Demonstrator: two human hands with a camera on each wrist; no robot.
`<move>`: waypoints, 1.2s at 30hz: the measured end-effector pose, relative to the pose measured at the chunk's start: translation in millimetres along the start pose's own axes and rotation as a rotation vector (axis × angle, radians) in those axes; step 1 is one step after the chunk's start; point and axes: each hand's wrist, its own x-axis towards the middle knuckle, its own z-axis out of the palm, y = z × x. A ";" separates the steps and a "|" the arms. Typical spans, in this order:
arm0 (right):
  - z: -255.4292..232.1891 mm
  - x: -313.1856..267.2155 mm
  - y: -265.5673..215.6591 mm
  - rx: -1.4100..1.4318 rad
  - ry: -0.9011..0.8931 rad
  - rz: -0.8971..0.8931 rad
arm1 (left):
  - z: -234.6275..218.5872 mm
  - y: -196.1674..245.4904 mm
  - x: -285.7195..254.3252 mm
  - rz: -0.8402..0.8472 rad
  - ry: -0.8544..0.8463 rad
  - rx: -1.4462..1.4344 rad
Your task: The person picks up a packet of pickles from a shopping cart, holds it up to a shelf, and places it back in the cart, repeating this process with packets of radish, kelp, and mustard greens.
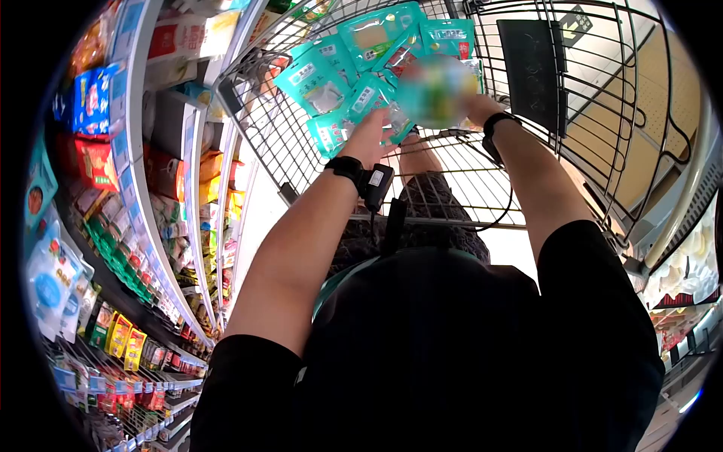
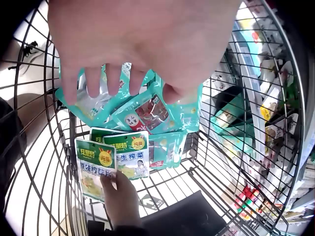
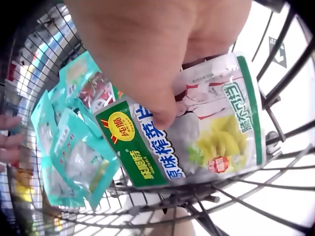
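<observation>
My right hand [image 1: 476, 109] pinches a green-and-white packet of pickled mustard slices [image 3: 216, 128], thumb across its front, inside the shopping cart's wire basket [image 1: 256, 124]. In the left wrist view, another green-and-white pickle packet [image 2: 133, 157] shows just behind the held one. My left hand [image 1: 367, 139] is at the near side of several teal snack packets [image 1: 312, 83], its fingers extended over them. From the left wrist, the spread fingers [image 2: 113, 78] overlap the teal packets and curl round none of them. The held packet is blurred in the head view.
Store shelves [image 1: 135, 173] full of bagged goods run along the left of the cart. A black panel [image 1: 531, 75] hangs on the basket's right part, and the cart's handle [image 1: 681, 203] is at the far right. My legs [image 1: 437, 203] stand close below the basket.
</observation>
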 end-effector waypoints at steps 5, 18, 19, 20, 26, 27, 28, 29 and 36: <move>-67.5 -30.6 -35.0 0.716 0.217 -0.011 | -20.0 29.8 -39.4 0.166 -0.014 0.009; -182.3 -224.2 -387.5 1.420 0.409 -0.574 | -74.7 79.3 -336.0 0.940 -0.516 -0.012; -183.1 -245.8 -416.3 1.454 0.374 -0.653 | -86.5 72.8 -366.1 1.046 -0.533 0.042; -182.6 -256.2 -436.3 1.418 0.369 -0.727 | -103.6 69.7 -376.9 1.089 -0.494 0.055; -200.7 -318.9 -571.7 1.046 0.523 -0.962 | -180.9 52.0 -510.3 1.413 -0.360 -0.075; -208.3 -331.4 -591.8 0.962 0.581 -1.004 | -196.4 54.4 -526.8 1.438 -0.356 -0.047; -212.1 -356.2 -613.9 0.972 0.627 -1.142 | -204.2 51.3 -550.5 1.510 -0.297 -0.013; -222.7 -361.9 -622.1 0.929 0.674 -1.207 | -208.2 46.5 -572.2 1.545 -0.255 0.027; -282.0 -440.4 -709.7 0.818 0.626 -1.413 | -224.7 51.5 -679.4 1.677 -0.168 0.132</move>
